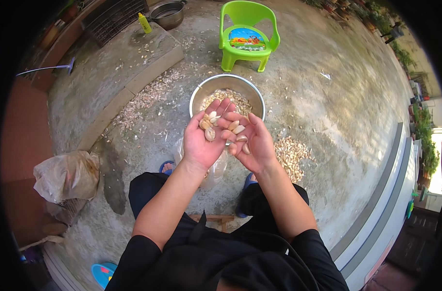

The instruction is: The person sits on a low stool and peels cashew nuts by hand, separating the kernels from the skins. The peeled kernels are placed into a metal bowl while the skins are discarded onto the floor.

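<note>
Both palms face up, side by side, over the near rim of a steel bowl [259, 95]. Several garlic cloves [209, 134] rest on the palm and fingers of my left hand [206, 142]. My right hand [255, 145], its fingers curled and reaching to the left hand, holds more garlic cloves [239, 129]. Inside the bowl lie many cloves [232, 96]. A pile of garlic cloves [292, 156] lies on the concrete to the right of my right hand. Under my forearms is a clear plastic bag [218, 169], partly hidden.
Beyond the bowl stands a green child's chair [248, 54]. Garlic skins [144, 98] litter the ground beside a low concrete step [155, 67], which bears a yellow bottle [144, 23] near a metal pot [168, 15]. A whitish sack [66, 176] sits at left; grey-white steps [381, 218] are at right.
</note>
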